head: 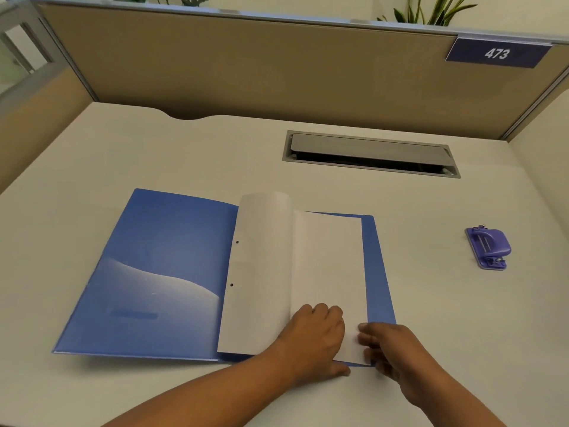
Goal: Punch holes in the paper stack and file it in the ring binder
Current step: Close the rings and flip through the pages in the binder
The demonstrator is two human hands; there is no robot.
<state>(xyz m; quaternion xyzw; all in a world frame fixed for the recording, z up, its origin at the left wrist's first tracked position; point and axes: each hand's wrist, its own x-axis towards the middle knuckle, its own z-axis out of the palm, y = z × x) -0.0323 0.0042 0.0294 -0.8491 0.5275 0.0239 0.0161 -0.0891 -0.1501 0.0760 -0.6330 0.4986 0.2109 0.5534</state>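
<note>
Nearest the camera, both forearms reached in over bare white desk (431,195). The left hand (311,337) lay knuckles up on the lower part of the paper stack (329,266), fingers curled and pressed together, holding it flat. The right hand (389,349) sat just beside it at the stack's lower right corner, its fingertips (365,332) touching the paper's edge; whether they pinched it could not be told. The stack lay on the right half of the open blue binder (160,266), a strip of blue showing along its right side. A top sheet (258,272) with two punched holes arched over toward the spine. Well apart to the right stood the purple hole punch (488,248), with open desk between. Farther back lay a grey cable hatch (369,154), then the partition (246,66).
</note>
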